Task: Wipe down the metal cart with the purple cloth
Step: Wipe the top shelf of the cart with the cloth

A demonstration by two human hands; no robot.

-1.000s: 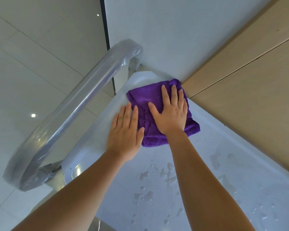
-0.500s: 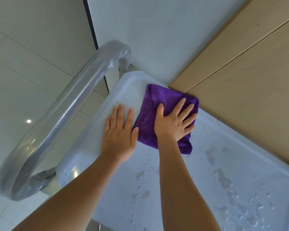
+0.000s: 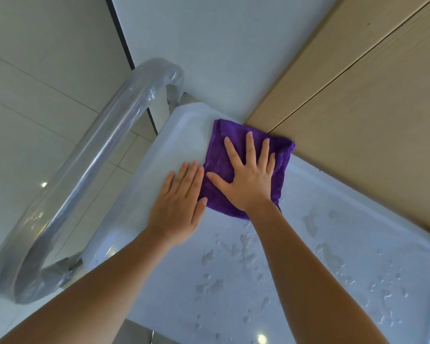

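The purple cloth (image 3: 217,147) lies folded flat on the metal cart's top (image 3: 333,244), at its far edge near the far-left corner. My right hand (image 3: 248,180) presses down on the cloth with its palm flat and its fingers spread and pointing away from me. My left hand (image 3: 179,207) lies flat on the bare cart top just left of the cloth, fingers together, thumb beside the cloth's near edge. Several water droplets (image 3: 243,254) sit on the surface between my forearms and off to the right.
The cart's curved handle (image 3: 85,175), wrapped in clear plastic, arches along the left end. A wooden panel (image 3: 370,120) runs right along the cart's far edge. A white wall (image 3: 209,45) stands behind the corner. Pale floor tiles (image 3: 35,95) lie to the left.
My right hand slid the cloth a little to the right along the far edge, out of the corner, and its fingers turned back to point straight away. My left hand stayed flat beside it.
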